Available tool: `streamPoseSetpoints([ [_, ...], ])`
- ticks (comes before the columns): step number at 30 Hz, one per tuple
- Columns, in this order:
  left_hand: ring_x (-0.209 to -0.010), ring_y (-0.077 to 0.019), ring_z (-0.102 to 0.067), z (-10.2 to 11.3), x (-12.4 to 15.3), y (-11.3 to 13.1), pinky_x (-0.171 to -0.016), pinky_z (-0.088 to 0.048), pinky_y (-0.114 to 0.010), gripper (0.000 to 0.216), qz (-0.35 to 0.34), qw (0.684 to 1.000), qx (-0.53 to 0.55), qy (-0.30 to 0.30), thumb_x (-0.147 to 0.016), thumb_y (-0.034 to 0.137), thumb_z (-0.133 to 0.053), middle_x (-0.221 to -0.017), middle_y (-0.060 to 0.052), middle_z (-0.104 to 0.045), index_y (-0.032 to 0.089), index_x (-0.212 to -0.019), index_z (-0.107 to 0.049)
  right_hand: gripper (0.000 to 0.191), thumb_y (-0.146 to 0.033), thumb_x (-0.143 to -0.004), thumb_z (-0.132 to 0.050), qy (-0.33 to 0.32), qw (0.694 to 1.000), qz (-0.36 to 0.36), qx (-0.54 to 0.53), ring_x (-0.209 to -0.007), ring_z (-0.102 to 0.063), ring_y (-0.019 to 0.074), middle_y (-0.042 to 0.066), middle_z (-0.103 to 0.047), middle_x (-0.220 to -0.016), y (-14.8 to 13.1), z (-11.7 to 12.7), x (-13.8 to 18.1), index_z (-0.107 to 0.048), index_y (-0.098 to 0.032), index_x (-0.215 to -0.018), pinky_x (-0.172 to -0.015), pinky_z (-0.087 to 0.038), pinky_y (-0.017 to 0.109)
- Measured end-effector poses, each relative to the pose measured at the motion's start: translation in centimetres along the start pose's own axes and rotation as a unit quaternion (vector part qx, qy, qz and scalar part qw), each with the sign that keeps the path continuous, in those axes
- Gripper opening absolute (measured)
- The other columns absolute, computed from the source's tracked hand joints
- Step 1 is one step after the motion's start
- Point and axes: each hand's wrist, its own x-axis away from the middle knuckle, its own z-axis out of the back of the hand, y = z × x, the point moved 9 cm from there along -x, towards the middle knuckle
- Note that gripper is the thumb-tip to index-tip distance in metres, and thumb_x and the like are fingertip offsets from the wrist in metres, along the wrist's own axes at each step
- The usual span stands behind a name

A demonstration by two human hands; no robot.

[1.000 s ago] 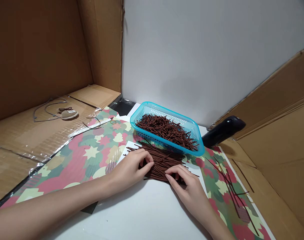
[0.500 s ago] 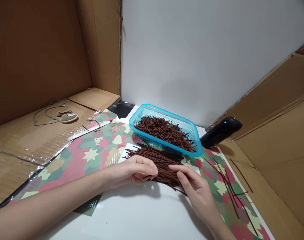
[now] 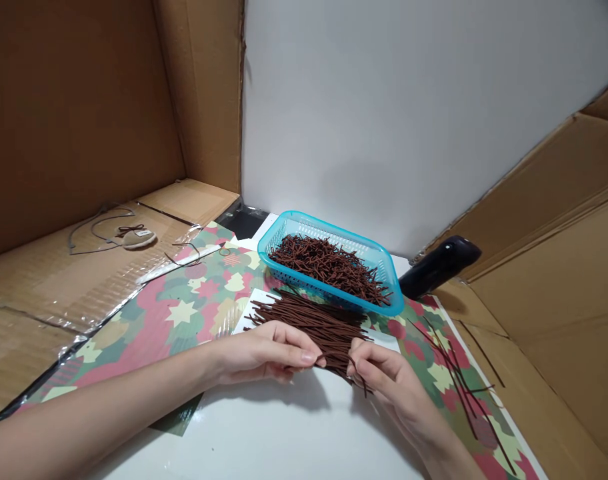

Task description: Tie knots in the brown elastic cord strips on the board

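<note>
A thin brown cord (image 3: pixel 338 357) bends between my two hands, just over the white sheet. My left hand (image 3: pixel 277 353) pinches one part of it between thumb and forefinger. The fingers of my right hand (image 3: pixel 384 370) are closed on the other part, and a short end hangs below them. Right behind both hands lies a flat pile of long brown cords (image 3: pixel 311 319), partly covered by my fingers. Past that pile stands a blue plastic basket (image 3: pixel 329 283) holding a heap of short brown pieces (image 3: pixel 324 261).
A black handle-like object (image 3: pixel 440 267) leans at the basket's right. Loose cords (image 3: pixel 457 373) lie on the patterned paper (image 3: pixel 154 333) at right. On the cardboard at left are a round beige piece with a brown bow (image 3: pixel 139 238) and grey wire (image 3: pixel 91 230). Cardboard walls surround the surface.
My right hand has closed, its fingers now gripping the cord. My left hand has shifted slightly right and down, and the cord now shows between both hands.
</note>
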Motion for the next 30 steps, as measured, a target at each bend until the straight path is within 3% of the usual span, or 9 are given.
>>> streamPoseSetpoints([
  [4, -0.054, -0.0068, -0.036, -0.8, 0.1, -0.3, -0.05, -0.025, -0.02, 0.02, 0.004, 0.999, 0.005, -0.047, -0.064, 0.029, -0.078, -0.065, 0.002, -0.053, 0.013, -0.07, -0.068, 0.026, -0.041, -0.081, -0.064, -0.011, 1.0, -0.004, -0.013, -0.061, -0.033, 0.0138, -0.001, -0.044, -0.067, 0.1, -0.1, -0.1, -0.065, -0.019, -0.067, -0.057, -0.026, 0.026],
  [8, -0.056, -0.0077, -0.031, -1.4, 0.2, 0.5, -0.052, -0.025, -0.02, 0.022, -0.039, 0.994, 0.066, -0.071, -0.067, 0.03, -0.076, -0.064, 0.001, -0.047, 0.011, -0.068, -0.064, 0.025, -0.041, -0.076, -0.069, -0.054, 0.997, -0.011, -0.047, -0.061, -0.035, 0.014, -0.001, -0.043, -0.064, 0.3, -1.0, -0.2, -0.065, -0.018, -0.066, -0.057, -0.027, 0.026],
  [20, -0.06, -0.009, -0.03, -1.3, 0.2, 1.0, -0.052, -0.023, -0.019, 0.023, -0.083, 0.983, 0.161, -0.042, -0.071, 0.022, -0.073, -0.067, 0.0, -0.04, 0.01, -0.064, -0.054, 0.021, -0.039, -0.072, -0.073, -0.059, 0.978, 0.02, -0.197, -0.061, -0.033, 0.0147, 0.0, -0.038, -0.07, 0.0, -1.4, -0.1, -0.062, -0.021, -0.066, -0.057, -0.034, 0.025],
  [26, -0.058, -0.0083, -0.03, -1.6, 0.1, 0.5, -0.053, -0.025, -0.019, 0.02, -0.07, 0.982, 0.167, -0.046, -0.073, 0.021, -0.072, -0.067, 0.0, -0.042, 0.009, -0.065, -0.057, 0.016, -0.036, -0.069, -0.075, -0.036, 0.97, 0.045, -0.235, -0.079, -0.045, 0.0187, 0.004, -0.048, -0.089, -0.1, -1.0, 0.2, -0.066, -0.023, -0.067, -0.07, -0.042, 0.028],
  [30, -0.063, -0.0094, -0.034, -2.1, 0.3, 0.1, -0.056, -0.028, -0.019, 0.018, -0.059, 0.982, 0.172, -0.055, -0.07, 0.023, -0.074, -0.072, -0.002, -0.046, 0.008, -0.075, -0.066, 0.012, -0.035, -0.069, -0.075, -0.09, 0.965, 0.054, -0.239, -0.076, -0.052, 0.0198, 0.003, -0.055, -0.079, -0.2, -2.2, 0.7, -0.067, -0.026, -0.069, -0.07, -0.042, 0.031],
])
